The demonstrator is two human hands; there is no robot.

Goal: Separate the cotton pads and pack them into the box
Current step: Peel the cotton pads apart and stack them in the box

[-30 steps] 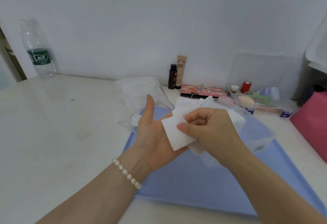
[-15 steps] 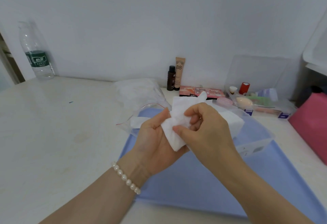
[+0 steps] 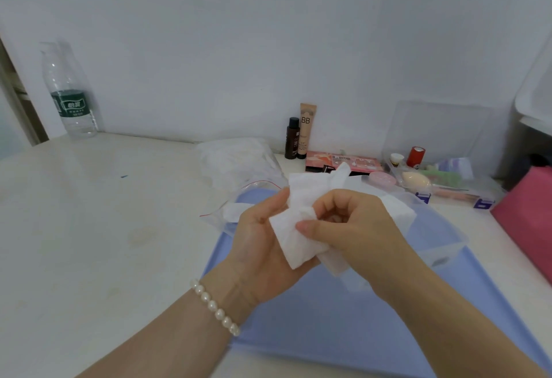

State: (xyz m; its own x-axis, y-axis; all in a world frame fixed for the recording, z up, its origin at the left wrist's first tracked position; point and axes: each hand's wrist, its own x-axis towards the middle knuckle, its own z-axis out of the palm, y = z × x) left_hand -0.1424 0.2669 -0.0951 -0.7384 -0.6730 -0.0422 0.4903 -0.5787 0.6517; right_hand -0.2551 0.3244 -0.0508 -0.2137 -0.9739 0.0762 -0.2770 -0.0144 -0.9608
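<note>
1. While both forearms reach in from the lower edge, the hands meet above the far end of the blue tray (image 3: 343, 318), raised clear of it.
2. Left hand (image 3: 263, 246) — palm turned up and inward, thumb laid against the upper edge of the cotton pads (image 3: 298, 228), which rest across its palm; its other fingers are hidden behind the pads. A pearl bracelet (image 3: 215, 307) sits on that wrist.
3. Right hand (image 3: 355, 228) — fingers curled, thumb and forefinger pinching the pads' right edge; its back faces up.
4. The pads form a crumpled white bunch, held between the two hands.
5. Just behind the right hand stands the clear plastic box (image 3: 442, 240), on the tray, with white pads visible inside.
6. A clear zip bag (image 3: 239, 165) lies on the table (image 3: 89, 228) just beyond the left hand.
</note>
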